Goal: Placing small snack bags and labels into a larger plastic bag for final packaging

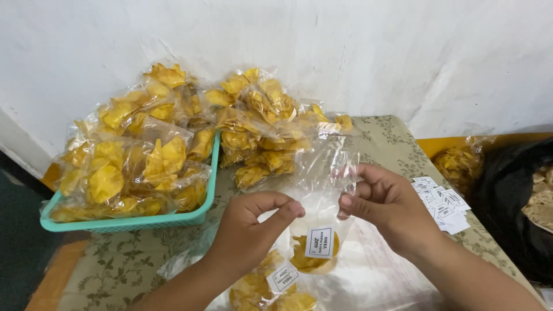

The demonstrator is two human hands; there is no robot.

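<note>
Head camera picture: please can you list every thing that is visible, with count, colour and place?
held bag: one, clear plastic with a few yellow chips at the bottom and a white label, between both hands.
basket: one, teal, left on the table, heaped with bags.
packed chip bags: many, clear with yellow chips, piled in the basket and beside it at the wall.
labelled bags: at least one, clear with yellow chips, under the hands.
paper labels: a small pile, white, on the table at the right.
tablecloth: one, beige with leaf pattern.
black bag: one, far right.
wall: white, behind.
left hand: fingers pinch the bag's left edge.
right hand: fingers pinch its right edge.
</note>
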